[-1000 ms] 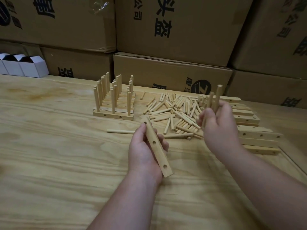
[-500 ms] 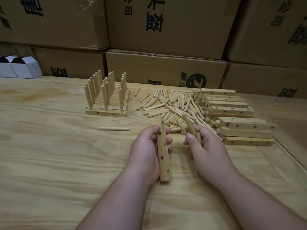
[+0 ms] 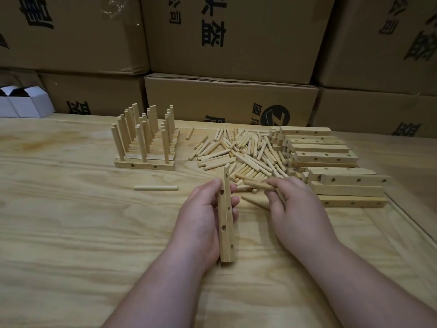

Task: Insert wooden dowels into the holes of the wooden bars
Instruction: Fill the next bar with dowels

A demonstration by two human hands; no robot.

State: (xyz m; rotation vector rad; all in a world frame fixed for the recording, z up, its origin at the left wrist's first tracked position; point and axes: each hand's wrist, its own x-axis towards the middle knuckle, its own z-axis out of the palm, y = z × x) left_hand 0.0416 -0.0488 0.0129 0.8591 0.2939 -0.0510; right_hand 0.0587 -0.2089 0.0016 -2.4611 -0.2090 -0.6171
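My left hand (image 3: 201, 216) grips a wooden bar (image 3: 225, 216) with several empty holes, held lengthwise away from me just above the table. To its right, my right hand (image 3: 290, 204) holds a few wooden dowels (image 3: 259, 185), their tips pointing left toward the bar's far end. A heap of loose dowels (image 3: 246, 152) lies behind both hands. Right of the heap are stacked empty bars (image 3: 331, 162). At the back left stand finished bars with upright dowels (image 3: 144, 140).
One stray dowel (image 3: 156, 187) lies on the wooden table (image 3: 71, 233) left of my hands, another (image 3: 190, 133) near the finished bars. Cardboard boxes (image 3: 227, 100) wall off the table's far edge. Small white boxes (image 3: 23, 104) sit far left.
My right hand came down from above the heap with its dowels and now lies beside the bar. My left hand turned the bar to point straight away from me.
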